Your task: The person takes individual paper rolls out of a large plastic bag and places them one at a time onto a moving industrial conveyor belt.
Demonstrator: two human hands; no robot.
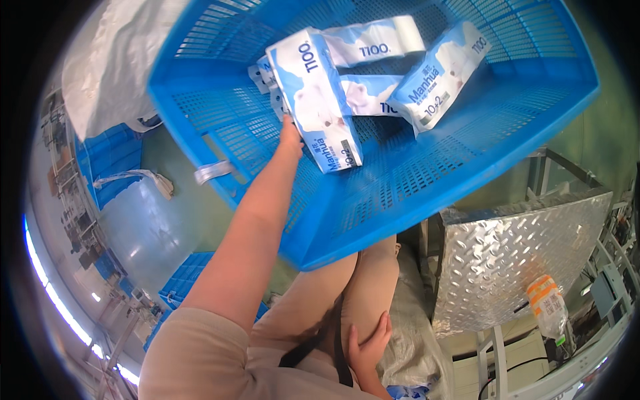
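My left arm reaches forward into a large blue plastic basket (427, 163). Inside it, my left hand (291, 135) is closed at the left edge of a long white-and-blue wrapped pack (313, 100), apparently of paper rolls; its fingers are partly hidden. That pack leans over other packs. Behind it lies another pack (373, 41), and one more pack (371, 95) is partly covered. To the right a further pack (443, 77) rests at a slant. My right hand (370, 343) lies on my right thigh, fingers stretched out, with nothing held.
To the right stands a metal stand with a diamond-plate top (513, 257), and an orange-and-clear plastic package (550, 307) is beside it. Blue crates (187, 277) sit on the floor at left. White sheeting (110, 63) hangs at the upper left. A grey plastic sack (413, 320) is by my right leg.
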